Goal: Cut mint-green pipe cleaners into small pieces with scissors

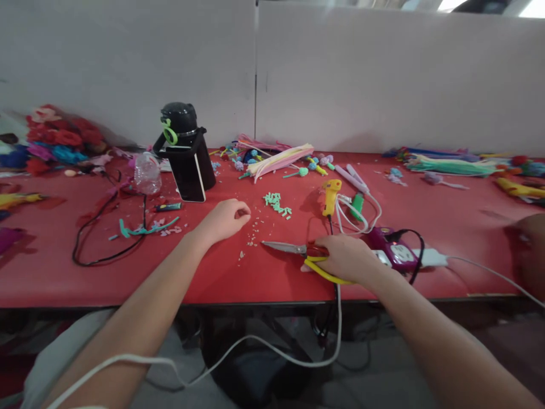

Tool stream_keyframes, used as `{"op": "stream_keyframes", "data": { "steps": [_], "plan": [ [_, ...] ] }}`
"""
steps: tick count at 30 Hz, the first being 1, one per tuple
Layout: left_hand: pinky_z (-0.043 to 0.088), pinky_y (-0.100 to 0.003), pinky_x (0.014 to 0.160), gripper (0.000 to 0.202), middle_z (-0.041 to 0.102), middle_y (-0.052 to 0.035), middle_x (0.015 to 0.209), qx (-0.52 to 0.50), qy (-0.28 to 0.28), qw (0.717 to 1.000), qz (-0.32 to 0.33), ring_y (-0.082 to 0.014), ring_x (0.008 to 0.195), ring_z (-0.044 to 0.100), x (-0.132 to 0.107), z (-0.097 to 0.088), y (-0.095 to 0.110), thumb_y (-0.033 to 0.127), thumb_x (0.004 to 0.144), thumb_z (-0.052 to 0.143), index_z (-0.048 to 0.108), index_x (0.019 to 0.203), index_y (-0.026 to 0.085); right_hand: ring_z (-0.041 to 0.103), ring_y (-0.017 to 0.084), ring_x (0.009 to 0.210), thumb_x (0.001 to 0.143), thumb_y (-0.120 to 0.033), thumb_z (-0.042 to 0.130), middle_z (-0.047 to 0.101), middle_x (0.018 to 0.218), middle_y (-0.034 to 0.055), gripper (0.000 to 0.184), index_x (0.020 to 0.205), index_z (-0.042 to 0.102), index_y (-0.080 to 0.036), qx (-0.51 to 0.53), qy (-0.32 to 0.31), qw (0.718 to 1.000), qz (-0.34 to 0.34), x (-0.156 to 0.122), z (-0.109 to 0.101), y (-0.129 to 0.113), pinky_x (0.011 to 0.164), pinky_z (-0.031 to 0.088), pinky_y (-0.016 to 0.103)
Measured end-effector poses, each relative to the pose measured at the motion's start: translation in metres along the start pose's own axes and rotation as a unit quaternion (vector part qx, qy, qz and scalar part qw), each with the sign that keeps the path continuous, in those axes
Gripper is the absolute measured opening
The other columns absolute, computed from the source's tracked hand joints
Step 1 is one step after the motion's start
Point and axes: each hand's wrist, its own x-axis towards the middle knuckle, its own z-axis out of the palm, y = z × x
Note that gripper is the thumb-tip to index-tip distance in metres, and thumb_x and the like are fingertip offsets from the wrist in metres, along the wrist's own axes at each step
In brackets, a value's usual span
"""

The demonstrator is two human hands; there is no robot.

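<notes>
My right hand [347,258] is wrapped round the red and yellow handles of a pair of scissors [284,247], whose closed blades lie flat on the red table [255,272] and point left. My left hand [225,218] rests on the table further left, fingers curled with thumb and fingertips pinched together; what they hold, if anything, is too small to see. A small heap of green cut pieces [277,203] lies just beyond and to the right of the left hand, with pale crumbs scattered between the hands.
A yellow glue gun [330,196] and a white power strip [426,258] with cables lie by my right hand. A black flask [183,145], a phone leaning on it, a plastic bottle [147,173], pipe-cleaner bundles [279,160] and red flowers [59,136] stand further back. Another person's arm [530,250] shows at right.
</notes>
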Motion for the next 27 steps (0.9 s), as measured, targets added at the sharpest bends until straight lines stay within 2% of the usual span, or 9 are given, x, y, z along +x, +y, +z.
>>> {"op": "stream_keyframes", "data": {
  "steps": [3, 7, 10, 14, 18, 22, 27],
  "plan": [
    [0.054, -0.036, 0.084, 0.018, 0.076, -0.0094, 0.097, -0.013, -0.022, 0.999, 0.029, -0.0210, 0.086, 0.069, 0.020, 0.012, 0.020, 0.022, 0.088, 0.061, 0.077, 0.094, 0.019, 0.075, 0.039, 0.102, 0.088, -0.078, 0.055, 0.079, 0.109, 0.0166, 0.066, 0.110, 0.072, -0.018, -0.005, 0.003, 1.000, -0.005, -0.005, -0.001, -0.003, 0.074, 0.048, 0.039],
    [0.054, -0.035, 0.087, 0.025, 0.077, -0.0110, 0.104, -0.004, -0.047, 0.998, 0.050, -0.0225, 0.094, 0.071, 0.047, 0.035, 0.048, 0.010, 0.085, 0.058, 0.078, 0.099, 0.017, 0.075, 0.038, 0.102, 0.086, -0.080, 0.058, 0.078, 0.107, 0.0173, 0.068, 0.112, 0.072, -0.019, 0.002, -0.003, 1.000, 0.005, -0.006, -0.001, -0.003, 0.074, 0.051, 0.039],
    [0.055, -0.037, 0.091, 0.023, 0.077, -0.0137, 0.113, 0.046, -0.061, 0.997, 0.024, -0.0260, 0.104, 0.071, 0.061, 0.049, 0.065, 0.015, 0.087, 0.061, 0.078, 0.102, 0.017, 0.076, 0.038, 0.099, 0.085, -0.080, 0.059, 0.078, 0.101, 0.0182, 0.067, 0.110, 0.073, -0.020, 0.007, -0.010, 1.000, 0.012, -0.004, 0.000, -0.003, 0.074, 0.051, 0.038],
    [0.056, -0.043, 0.094, 0.022, 0.075, -0.0180, 0.119, 0.103, -0.090, 0.991, 0.003, -0.0323, 0.114, 0.071, 0.069, 0.060, 0.076, 0.027, 0.093, 0.062, 0.077, 0.105, 0.015, 0.076, 0.036, 0.098, 0.084, -0.083, 0.058, 0.078, 0.101, 0.0184, 0.069, 0.109, 0.074, -0.021, 0.016, -0.006, 1.000, 0.013, -0.003, 0.002, -0.003, 0.074, 0.052, 0.038],
    [0.055, -0.044, 0.098, 0.022, 0.074, -0.0198, 0.122, 0.132, -0.095, 0.987, 0.012, -0.0337, 0.120, 0.068, 0.071, 0.068, 0.077, 0.024, 0.097, 0.059, 0.075, 0.107, 0.013, 0.076, 0.037, 0.098, 0.083, -0.083, 0.058, 0.078, 0.103, 0.0180, 0.070, 0.109, 0.072, -0.019, 0.011, 0.014, 1.000, 0.009, -0.003, 0.003, -0.002, 0.073, 0.051, 0.038],
    [0.053, -0.040, 0.098, 0.021, 0.073, -0.0177, 0.123, 0.123, -0.086, 0.989, 0.018, -0.0303, 0.121, 0.067, 0.071, 0.068, 0.074, 0.022, 0.099, 0.056, 0.074, 0.108, 0.015, 0.075, 0.037, 0.100, 0.086, -0.082, 0.056, 0.078, 0.108, 0.0175, 0.070, 0.112, 0.067, -0.019, 0.021, 0.041, 0.999, 0.009, -0.003, 0.002, -0.001, 0.073, 0.051, 0.038],
    [0.050, -0.038, 0.093, 0.018, 0.071, -0.0169, 0.117, 0.052, -0.007, 0.998, 0.021, -0.0268, 0.110, 0.067, 0.063, 0.041, 0.066, 0.023, 0.101, 0.054, 0.069, 0.102, 0.014, 0.075, 0.039, 0.101, 0.088, -0.078, 0.056, 0.078, 0.109, 0.0193, 0.066, 0.113, 0.068, -0.018, 0.002, 0.033, 0.999, 0.016, -0.002, 0.003, 0.000, 0.073, 0.051, 0.040]
  ]
}}
